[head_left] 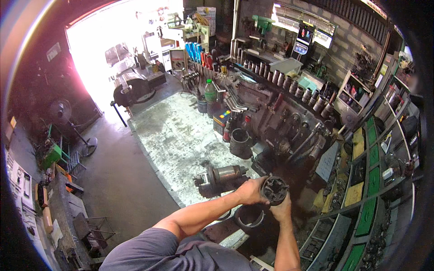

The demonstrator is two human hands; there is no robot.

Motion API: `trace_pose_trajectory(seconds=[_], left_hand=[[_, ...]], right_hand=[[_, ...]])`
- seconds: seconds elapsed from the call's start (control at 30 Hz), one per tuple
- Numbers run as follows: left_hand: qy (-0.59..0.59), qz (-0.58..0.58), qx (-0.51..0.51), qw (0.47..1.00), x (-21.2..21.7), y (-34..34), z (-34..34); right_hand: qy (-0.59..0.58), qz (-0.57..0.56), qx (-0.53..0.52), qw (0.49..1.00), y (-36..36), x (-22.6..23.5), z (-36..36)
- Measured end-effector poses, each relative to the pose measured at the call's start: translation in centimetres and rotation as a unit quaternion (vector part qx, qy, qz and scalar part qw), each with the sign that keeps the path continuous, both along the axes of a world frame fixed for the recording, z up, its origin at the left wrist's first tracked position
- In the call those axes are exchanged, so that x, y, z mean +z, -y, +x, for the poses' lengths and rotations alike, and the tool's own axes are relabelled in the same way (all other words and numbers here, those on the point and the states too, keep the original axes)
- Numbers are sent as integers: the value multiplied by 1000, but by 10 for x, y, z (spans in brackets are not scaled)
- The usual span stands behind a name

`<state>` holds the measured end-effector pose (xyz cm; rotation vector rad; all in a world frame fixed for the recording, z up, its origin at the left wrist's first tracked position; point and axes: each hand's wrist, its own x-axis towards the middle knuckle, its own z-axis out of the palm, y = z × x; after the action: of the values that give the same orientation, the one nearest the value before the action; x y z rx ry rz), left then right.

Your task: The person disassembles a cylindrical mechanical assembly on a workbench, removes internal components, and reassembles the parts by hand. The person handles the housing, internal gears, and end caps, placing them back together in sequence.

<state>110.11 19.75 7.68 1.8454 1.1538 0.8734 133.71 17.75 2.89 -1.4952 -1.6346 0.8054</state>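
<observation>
Both my hands grip a round, dark metal motor housing [275,190], with its open end and the parts inside facing up. My left hand [251,191] holds it from the left side. From below and to the right, my right hand [282,208] clasps it; some fingers are hidden. Beneath the hands is a dark metal ring [249,217], partly covered by my arms. A cylindrical motor assembly [221,177] with a shaft at its right end lies on its side on the worn metal workbench [169,131], left of the housing.
Beyond the assembly stand a dark metal cylinder [240,138], a small dark box [221,119] and a green-capped bottle [210,92]. A row of sockets [280,79] lines the tool rack. Green-fronted drawers [367,202] flank the right side. A standing fan [61,111] is at far left.
</observation>
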Motion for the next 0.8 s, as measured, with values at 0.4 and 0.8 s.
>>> trace_pose_trajectory(seconds=[0.4,0.8], left_hand=[[28,45,50,997,134,101,-91],[-72,-85,124,986,102,145,-344]], right_hand=[[6,178,125,976,63,141,-68],[14,26,194,981,94,75,-332]])
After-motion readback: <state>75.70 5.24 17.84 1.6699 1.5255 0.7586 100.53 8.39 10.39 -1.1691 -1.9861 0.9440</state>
